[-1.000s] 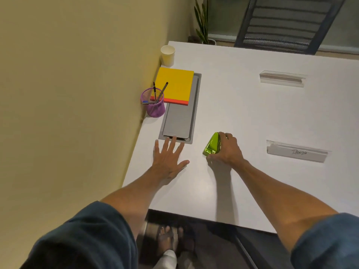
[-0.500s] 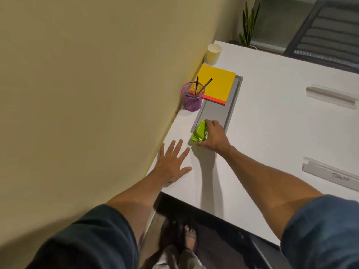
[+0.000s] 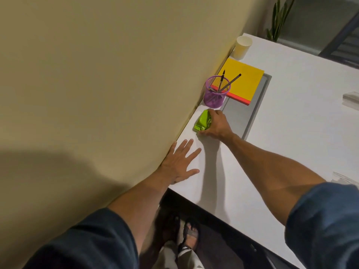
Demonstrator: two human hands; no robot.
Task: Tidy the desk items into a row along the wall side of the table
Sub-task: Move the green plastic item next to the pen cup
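right hand clamped on green stapler, which sits on desk just short of purple pen cup | left hand flat, fingers spread, nearer than cup | yellow notebook, paper cup beyond pen cup

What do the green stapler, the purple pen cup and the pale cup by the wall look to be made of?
Green stapler: glossy moulded plastic, judging by bright highlights on its rounded shell. Purple pen cup: see-through mesh, probably coated metal wire, since the yellow notebook shows through it. Pale cup: matte, thin-walled, likely paper, though the view is too small to be sure.
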